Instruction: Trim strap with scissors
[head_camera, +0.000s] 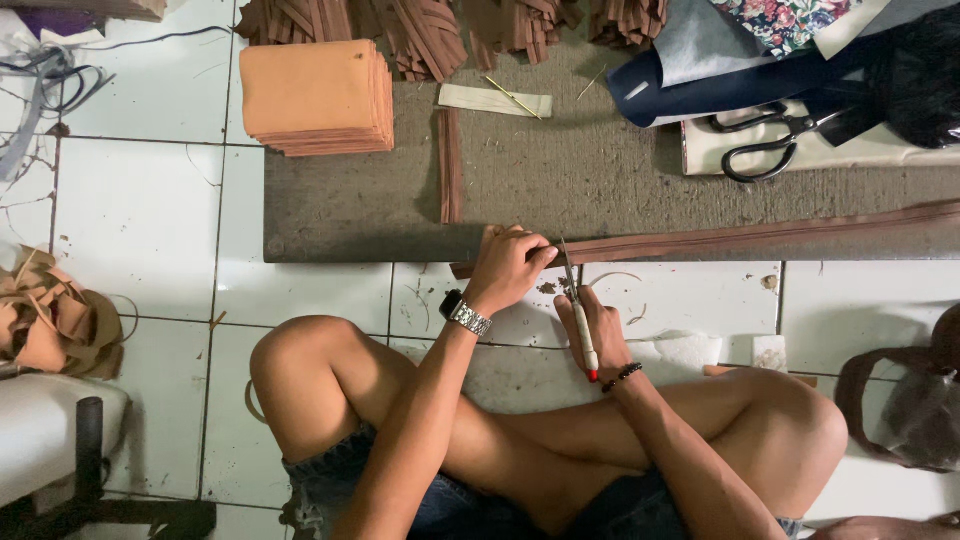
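Observation:
I sit cross-legged on a white tile floor in front of a grey board (560, 190). A long brown strip (760, 235) lies along the board's front edge. My left hand (508, 268), with a wristwatch, presses down on the strip's left end. My right hand (600, 335), wearing a bead bracelet, grips a knife (584, 345) that has a pale handle with a red tip. Its blade points up and meets the strip just right of my left fingers.
A stack of tan sheets (315, 95) sits at the board's back left, with short brown strips (450, 165) beside it. Black scissors (770, 145) and dark blue material (720, 85) lie at the back right. Brown scraps (50, 315) are on the left and a brown bag (910, 400) on the right.

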